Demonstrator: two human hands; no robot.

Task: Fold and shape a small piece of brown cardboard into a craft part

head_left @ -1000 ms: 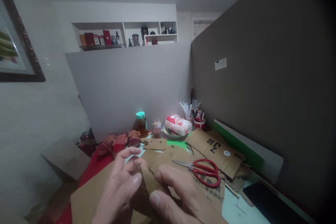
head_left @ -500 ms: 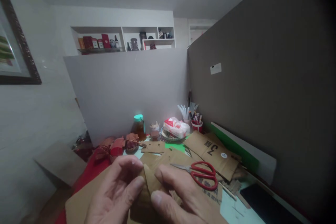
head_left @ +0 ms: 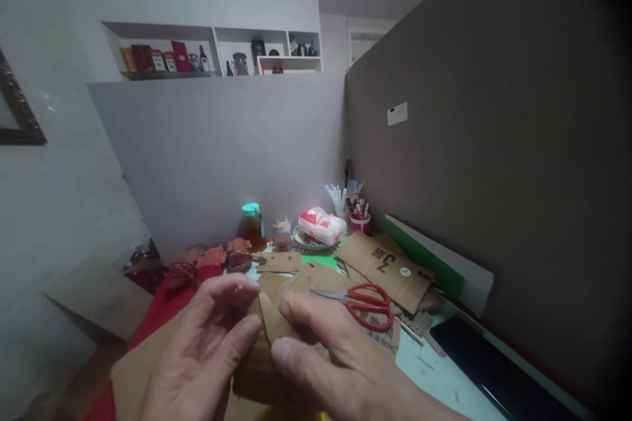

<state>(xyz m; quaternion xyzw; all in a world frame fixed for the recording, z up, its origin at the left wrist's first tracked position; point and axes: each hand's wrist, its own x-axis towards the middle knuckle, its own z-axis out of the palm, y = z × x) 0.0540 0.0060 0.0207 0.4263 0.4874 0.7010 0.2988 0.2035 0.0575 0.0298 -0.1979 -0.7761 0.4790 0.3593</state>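
Cardboard piece [head_left: 269,329] is pinched between the left hand [head_left: 197,355] and right hand [head_left: 340,368], red scissors [head_left: 363,302] lying just beside.

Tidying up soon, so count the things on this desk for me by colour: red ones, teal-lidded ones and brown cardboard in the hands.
Red: 2, the scissors and the pen cup.
Teal-lidded: 1, the jar.
Brown: 1, the cardboard piece pinched by the left hand and right hand.
Total: 4.
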